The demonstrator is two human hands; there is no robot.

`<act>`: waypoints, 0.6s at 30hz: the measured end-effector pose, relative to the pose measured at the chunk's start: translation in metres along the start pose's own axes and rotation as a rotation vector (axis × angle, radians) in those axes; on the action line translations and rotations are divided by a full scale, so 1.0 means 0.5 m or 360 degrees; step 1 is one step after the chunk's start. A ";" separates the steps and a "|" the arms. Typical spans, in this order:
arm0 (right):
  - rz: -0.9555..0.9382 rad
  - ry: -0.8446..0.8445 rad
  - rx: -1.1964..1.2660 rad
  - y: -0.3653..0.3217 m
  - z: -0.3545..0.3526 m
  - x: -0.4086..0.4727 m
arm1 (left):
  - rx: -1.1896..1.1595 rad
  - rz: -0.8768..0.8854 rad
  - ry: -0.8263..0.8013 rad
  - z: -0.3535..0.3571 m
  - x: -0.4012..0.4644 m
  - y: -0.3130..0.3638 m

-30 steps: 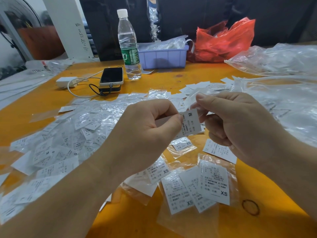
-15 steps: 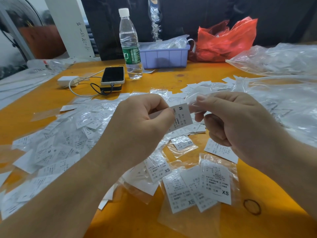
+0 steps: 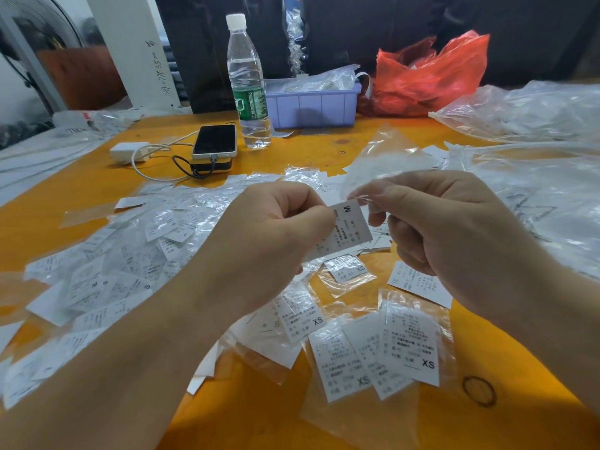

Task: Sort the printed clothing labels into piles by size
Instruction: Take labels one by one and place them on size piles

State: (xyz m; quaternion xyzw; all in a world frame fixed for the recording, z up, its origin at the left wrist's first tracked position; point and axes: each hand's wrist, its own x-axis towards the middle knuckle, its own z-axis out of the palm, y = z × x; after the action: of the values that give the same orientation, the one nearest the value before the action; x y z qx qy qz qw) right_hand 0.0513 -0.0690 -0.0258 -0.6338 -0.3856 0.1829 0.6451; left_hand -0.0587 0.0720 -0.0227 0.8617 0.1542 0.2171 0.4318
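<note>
White paper labels cover much of the orange bench point(image 3: 81, 190), and by the look of it the sorting has barely begun. Nearest the person lies a small group of XS labels point(image 3: 380, 355), most inside clear sleeves and overlapping one another; that reads as the one pile started so far. To the left spreads a big loose heap point(image 3: 123, 264) where M, S and L marks show mixed together, so I judge most of the work is left.

Between the hands hangs an M label point(image 3: 345, 230). The left hand point(image 3: 259, 241) pinches its near end between thumb and curled fingers. The right hand point(image 3: 454, 228) pinches a clear sleeve point(image 3: 383, 160) that rises above the label's far end; the sleeve looks to be coming off the label, though the blur leaves that unsure. No M pile is plainly visible yet.

As for containers: a lilac bin point(image 3: 311, 107) at the back holds clear plastic with some white slips. Beside it a red bag point(image 3: 431, 76) sits crumpled, contents hidden. Large clear bags point(image 3: 535, 115) on the right seem to hold more labels, too faint to read. A bottle point(image 3: 248, 82) holds water, roughly half full.
</note>
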 end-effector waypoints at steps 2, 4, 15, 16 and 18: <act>-0.0005 0.0005 -0.0039 0.002 -0.001 0.001 | -0.0028 0.0002 -0.0009 0.001 0.000 0.001; -0.0005 0.0010 -0.0101 0.006 -0.003 0.002 | -0.0047 0.0015 -0.0010 0.001 -0.002 0.002; 0.0001 -0.0032 -0.0107 0.008 -0.004 0.006 | -0.0201 0.0027 -0.0066 0.002 -0.004 0.002; 0.0011 -0.0032 -0.0070 0.006 -0.002 0.006 | -0.0214 0.0030 -0.0075 0.003 -0.004 0.003; 0.0027 -0.0036 -0.0002 0.002 0.000 0.005 | -0.0232 0.0040 -0.0073 0.003 -0.004 0.003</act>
State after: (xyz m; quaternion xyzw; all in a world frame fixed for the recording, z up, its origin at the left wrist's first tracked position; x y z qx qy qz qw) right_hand 0.0532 -0.0670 -0.0263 -0.6353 -0.3877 0.1953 0.6387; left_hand -0.0596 0.0691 -0.0230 0.8346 0.1171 0.2135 0.4941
